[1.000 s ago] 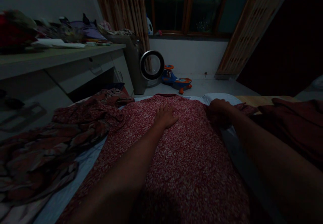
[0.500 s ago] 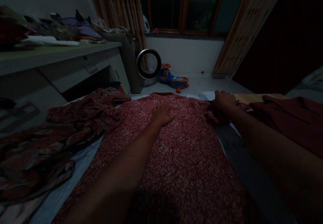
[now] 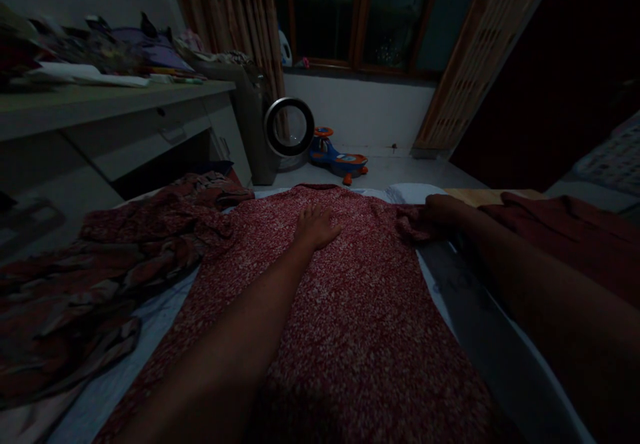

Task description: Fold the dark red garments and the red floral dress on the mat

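A red garment with a small pale floral print [image 3: 350,297] lies spread out before me, its neckline at the far edge. My left hand [image 3: 316,227] rests flat on its upper chest, fingers spread. At the right, my right hand [image 3: 444,209] is closed on the garment's sleeve [image 3: 413,223], which stretches out sideways from the shoulder. The fingertips of that hand are partly hidden in the dim light. The other sleeve runs left toward a heap of patterned cloth.
Dark patterned cloth [image 3: 100,277] is heaped at left, and a reddish-brown garment [image 3: 565,237] lies at right. Beyond stand a washing machine with its round door [image 3: 289,127] open and a blue and orange ride-on toy [image 3: 337,159]. A cluttered counter [image 3: 120,104] runs along the left.
My right hand has lowered slightly and pulled the sleeve out straighter. My left hand stays flat on the chest of the garment. The view has shifted slightly.
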Motion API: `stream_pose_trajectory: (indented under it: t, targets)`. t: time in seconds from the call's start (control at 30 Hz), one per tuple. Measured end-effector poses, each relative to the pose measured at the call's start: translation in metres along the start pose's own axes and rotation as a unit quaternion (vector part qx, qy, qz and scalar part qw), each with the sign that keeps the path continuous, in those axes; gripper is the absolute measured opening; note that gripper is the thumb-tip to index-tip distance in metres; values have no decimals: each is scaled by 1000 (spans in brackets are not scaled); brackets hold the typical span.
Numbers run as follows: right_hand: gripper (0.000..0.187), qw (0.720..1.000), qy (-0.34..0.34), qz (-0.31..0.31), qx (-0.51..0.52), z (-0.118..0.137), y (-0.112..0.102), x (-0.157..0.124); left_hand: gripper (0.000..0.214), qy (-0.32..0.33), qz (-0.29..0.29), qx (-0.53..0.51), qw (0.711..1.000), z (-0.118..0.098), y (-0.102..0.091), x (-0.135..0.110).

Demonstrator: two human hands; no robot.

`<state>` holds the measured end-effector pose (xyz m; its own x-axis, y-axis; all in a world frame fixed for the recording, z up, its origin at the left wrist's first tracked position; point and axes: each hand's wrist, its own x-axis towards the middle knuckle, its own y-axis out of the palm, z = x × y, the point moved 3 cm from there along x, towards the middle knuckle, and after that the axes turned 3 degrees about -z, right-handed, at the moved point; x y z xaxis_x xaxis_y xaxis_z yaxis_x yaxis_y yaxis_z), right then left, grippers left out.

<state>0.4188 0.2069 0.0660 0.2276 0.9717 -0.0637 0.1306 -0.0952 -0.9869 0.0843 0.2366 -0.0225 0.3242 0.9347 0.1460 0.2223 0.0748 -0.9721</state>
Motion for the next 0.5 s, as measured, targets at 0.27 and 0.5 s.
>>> stream_pose_trajectory:
  t: [0.27, 0.5]
  targets:
    - [42, 975, 73, -209, 16, -6, -44, -16, 73, 5, -5, 2, 1000, 1, -1, 0]
    - [53, 998, 36, -32, -27, -3, -28, -13, 76, 4, -9, 5, 1000, 2, 1, 1]
